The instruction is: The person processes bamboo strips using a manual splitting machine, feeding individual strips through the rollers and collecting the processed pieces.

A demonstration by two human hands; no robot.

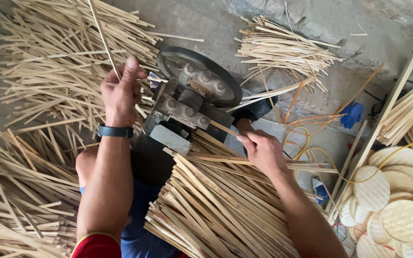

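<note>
Pale bamboo strips [216, 210], flat and straight-edged with a dry, fibrous grain, lie stacked in a slanting bundle across the person's lap, nearest the lens. Both bare forearms reach forward over them.

The right hand [262, 150] rests on top of this bundle, its grip closed around one bamboo strip [223, 129] that points toward the machine [192, 98]; the strip's far end lies against the machine's metal block. That machine is dark, greasy metal: a round black wheel [225, 88] with a thick rim, and in front of it grey steel plates fastened by rows of dull hexagonal bolts.

The left hand [119, 93], with a black band [115, 131] round its wrist, is raised beside the machine's left edge. Its grip is pinched shut on a thin sliver [102, 36], narrow and long, that rises up and away toward the top of the view.

Loose heaps of split slivers [48, 67] cover the concrete floor [206, 24] to the left, tangled and stringy, paler and finer than the lap bundle. Another smaller fan of slivers [283, 50] lies beyond the wheel. At the right, round woven discs [402, 220], cream-coloured with a tight basket-weave texture, overlap in a pile, with a thin yellow cord [321, 155] looping near them and a scrap of blue material [352, 113] on the floor.
</note>
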